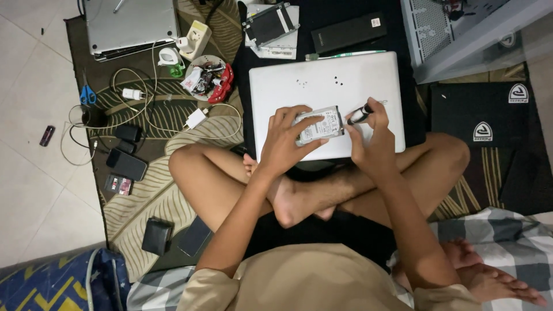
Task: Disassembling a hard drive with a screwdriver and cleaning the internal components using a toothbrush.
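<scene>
I sit cross-legged with a closed white laptop resting across my shins. My left hand grips a silver hard drive from its left side, holding it tilted above the laptop lid. My right hand holds a black-and-white screwdriver, its tip against the drive's right edge.
On the patterned rug lie a second silver laptop, blue scissors, white cables and chargers, a plate of small parts, phones and a wallet. A drive bracket, black box and computer case sit beyond.
</scene>
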